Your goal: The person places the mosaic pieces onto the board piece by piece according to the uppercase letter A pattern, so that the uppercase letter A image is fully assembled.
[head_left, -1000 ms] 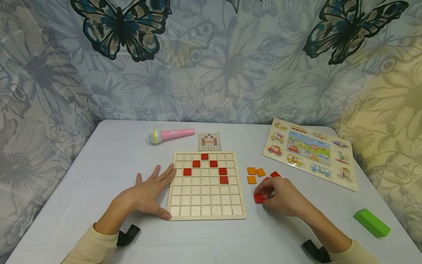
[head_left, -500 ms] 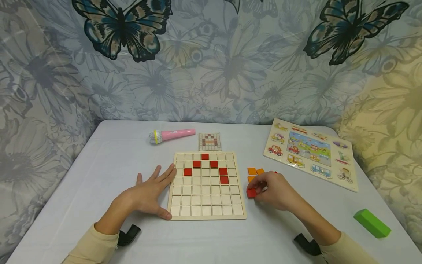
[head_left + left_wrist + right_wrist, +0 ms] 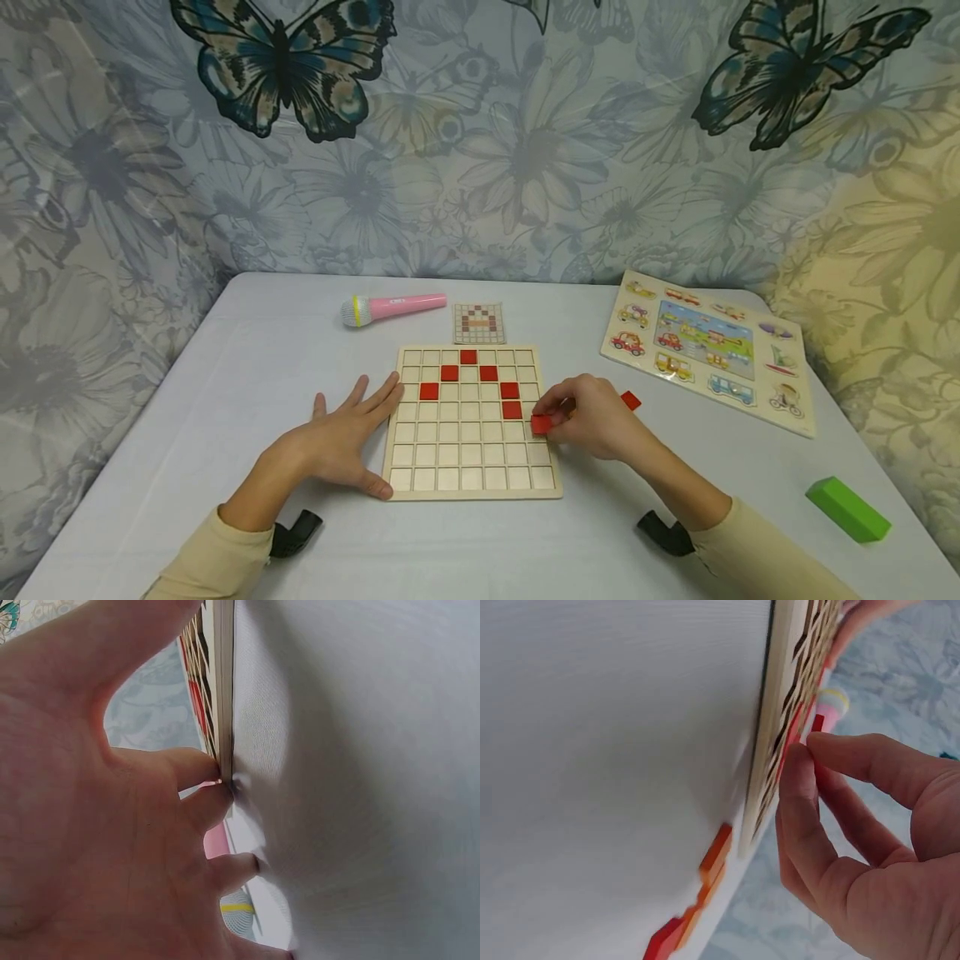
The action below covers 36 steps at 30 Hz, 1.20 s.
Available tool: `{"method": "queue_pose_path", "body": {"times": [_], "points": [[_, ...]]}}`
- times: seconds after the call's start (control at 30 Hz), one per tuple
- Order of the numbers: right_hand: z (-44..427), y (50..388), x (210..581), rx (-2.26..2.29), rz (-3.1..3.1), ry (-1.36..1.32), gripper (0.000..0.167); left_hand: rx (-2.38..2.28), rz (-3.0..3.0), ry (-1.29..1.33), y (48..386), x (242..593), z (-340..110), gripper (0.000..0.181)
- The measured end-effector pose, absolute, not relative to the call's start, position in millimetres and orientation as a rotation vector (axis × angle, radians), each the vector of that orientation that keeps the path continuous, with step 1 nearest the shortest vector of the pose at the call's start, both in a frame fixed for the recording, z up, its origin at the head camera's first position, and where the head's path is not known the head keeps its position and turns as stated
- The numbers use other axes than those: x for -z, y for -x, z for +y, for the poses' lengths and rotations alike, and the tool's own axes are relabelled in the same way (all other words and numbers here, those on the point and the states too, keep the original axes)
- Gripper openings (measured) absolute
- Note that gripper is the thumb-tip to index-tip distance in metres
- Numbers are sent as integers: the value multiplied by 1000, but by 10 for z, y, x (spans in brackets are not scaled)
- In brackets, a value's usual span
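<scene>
1. head view, technique: placing the red tile point(image 3: 541, 424) on the gridded board point(image 3: 471, 454) looks to be the step in hand. the tile is best held level, squared to a cell and lowered straight; the seated red tiles point(image 3: 468, 357) should not be brushed. the cell should be checked against the pattern card point(image 3: 479, 323).
2. head view, position: the tile is pinched at the fingertips of the right hand point(image 3: 588, 417), on its board side, over the board's right edge. a loose red tile point(image 3: 631, 400) is seen beyond the hand, well apart from the board.
3. left wrist view: the left hand point(image 3: 120, 817) is spread wide, fingers straight, nothing gripped; the board's left edge is touched by the nearest fingertips. light pressure should do; the board should not be pushed askew.
4. right wrist view: the tile is seen as a red sliver between thumb and fingers, drawn together to its thickness. orange tiles point(image 3: 717, 851) lie on the table point(image 3: 615, 750) near the board. whether the tile touches the board cannot be told.
</scene>
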State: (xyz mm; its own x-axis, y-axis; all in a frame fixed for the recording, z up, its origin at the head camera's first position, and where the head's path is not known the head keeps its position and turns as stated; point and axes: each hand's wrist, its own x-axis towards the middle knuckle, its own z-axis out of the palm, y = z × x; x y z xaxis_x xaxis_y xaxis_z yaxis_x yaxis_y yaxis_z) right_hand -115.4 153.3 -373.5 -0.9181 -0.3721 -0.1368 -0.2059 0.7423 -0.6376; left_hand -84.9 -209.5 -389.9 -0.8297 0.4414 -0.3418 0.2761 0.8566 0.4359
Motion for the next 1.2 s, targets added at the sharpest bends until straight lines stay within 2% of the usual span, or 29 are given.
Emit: {"method": "queue_pose_path", "body": {"times": [0.67, 1.2], "points": [[864, 1454, 3759, 1052, 2584, 495, 23, -490, 2606, -540, 853, 3919, -2095, 140], [435, 1514, 3774, 1071, 2489, 503, 24, -483, 2605, -534, 857, 3917, -2088, 140]]}}
